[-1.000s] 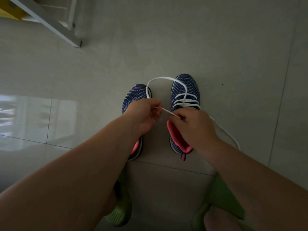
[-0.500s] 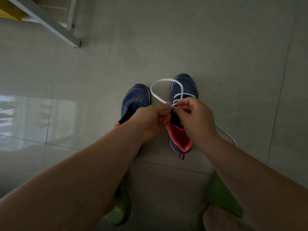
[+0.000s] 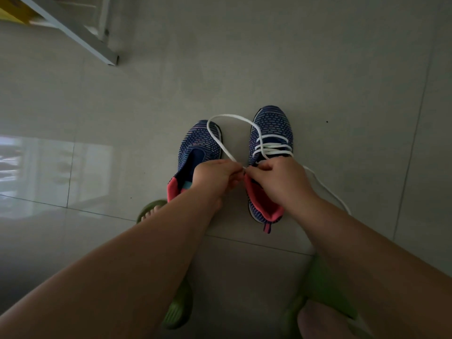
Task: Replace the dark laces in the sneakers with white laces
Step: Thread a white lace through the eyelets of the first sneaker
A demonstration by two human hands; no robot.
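Two blue knit sneakers with pink collars stand side by side on the tiled floor. The left sneaker (image 3: 199, 145) has no lace in it. The right sneaker (image 3: 271, 128) carries a white lace (image 3: 227, 116) through its front eyelets; one end loops out over the left sneaker's toe and comes back to my hands, the other trails off to the right on the floor. My left hand (image 3: 215, 176) pinches the lace end. My right hand (image 3: 276, 177) pinches at the right sneaker's upper eyelet edge, touching the same lace end. No dark laces are in view.
A white metal frame leg (image 3: 73, 33) with something yellow behind it stands at the far left. My feet in green slippers (image 3: 178, 311) sit close behind the sneakers. Bare grey tile floor (image 3: 318, 69) lies ahead and to the right.
My hands have stayed together at the right sneaker's eyelets. The white loop has grown wider and now reaches over the left sneaker's toe. The view has shifted slightly.
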